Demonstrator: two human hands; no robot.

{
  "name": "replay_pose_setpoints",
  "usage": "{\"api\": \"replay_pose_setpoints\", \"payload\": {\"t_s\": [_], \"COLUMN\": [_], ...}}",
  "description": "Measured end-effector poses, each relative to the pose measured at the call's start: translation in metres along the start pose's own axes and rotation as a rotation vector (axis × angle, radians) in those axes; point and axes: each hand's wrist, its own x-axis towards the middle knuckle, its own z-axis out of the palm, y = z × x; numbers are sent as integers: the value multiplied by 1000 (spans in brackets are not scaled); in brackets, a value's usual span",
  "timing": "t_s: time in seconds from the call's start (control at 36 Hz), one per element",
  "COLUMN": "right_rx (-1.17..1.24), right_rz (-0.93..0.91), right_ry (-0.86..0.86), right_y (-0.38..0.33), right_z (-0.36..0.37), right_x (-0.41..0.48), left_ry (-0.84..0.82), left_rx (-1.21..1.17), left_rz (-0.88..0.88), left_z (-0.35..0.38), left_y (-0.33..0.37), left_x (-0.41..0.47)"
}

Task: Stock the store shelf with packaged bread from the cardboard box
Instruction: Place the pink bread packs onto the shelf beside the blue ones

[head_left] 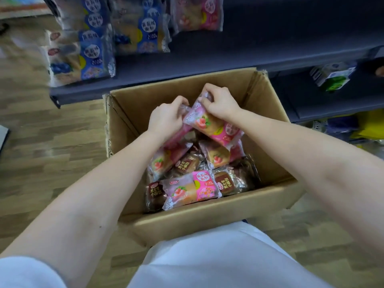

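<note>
Left hand (166,119) pinches pink pack (180,133), right hand (222,102) second pack (214,125); blue packs (93,57) on shelf (249,50).

shelf (270,48): bare right of pink packet (197,13) | left: blue packets (116,34) block | box (268,113): open-topped

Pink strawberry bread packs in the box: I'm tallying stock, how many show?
5 pink strawberry bread packs: one pinched by the right hand, one by the left hand, two in the middle, one nearest the person. Others may be hidden underneath.
</note>
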Motion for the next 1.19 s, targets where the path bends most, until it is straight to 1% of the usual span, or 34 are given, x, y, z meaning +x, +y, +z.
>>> {"api": "replay_pose_setpoints", "payload": {"t_s": [0.08,0.17,0.25,0.33,0.47,0.56,0.64,0.72,0.78,0.86,0.94,1.0,1.06,1.19], "right_rx": [-11,-24,-7,-7,17,77,131,175,212,243,241,244,249,198], "right_rz": [-63,-74,-76,-79,-66,-6,64,149,193,249,278,291,306,363], "right_ry": [58,97,171,246,365,402,437,459,463,491,522,541,550,559], "right_y": [-18,-35,-51,-68,-100,-112,-113,-110,-108,-107,-109,-109,-107,-98], "right_z": [-24,-48,-71,-91,-116,-126,-128,-127,-127,-129,-134,-138,-140,-133], "right_x": [11,22,33,46,64,70,77,78,78,76,73,73,74,74], "left_ry": [-25,-53,-60,11,152,215,238,297,382,481,449,383,265,-65], "left_rx": [-158,-208,-228,-289,-491,-597,-616,-549,-491,-504,-528,-513,-414,-160], "left_rz": [-42,-34,-42,-85,-258,-346,-407,-409,-389,-308,-248,-187,-121,-50], "left_z": [-24,-53,-82,-109,-142,-154,-158,-161,-167,-178,-187,-186,-177,-129], "left_y": [4,10,16,19,21,17,9,5,6,10,20,25,25,9], "left_x": [18,34,47,60,76,82,88,94,99,105,110,111,106,60]}}
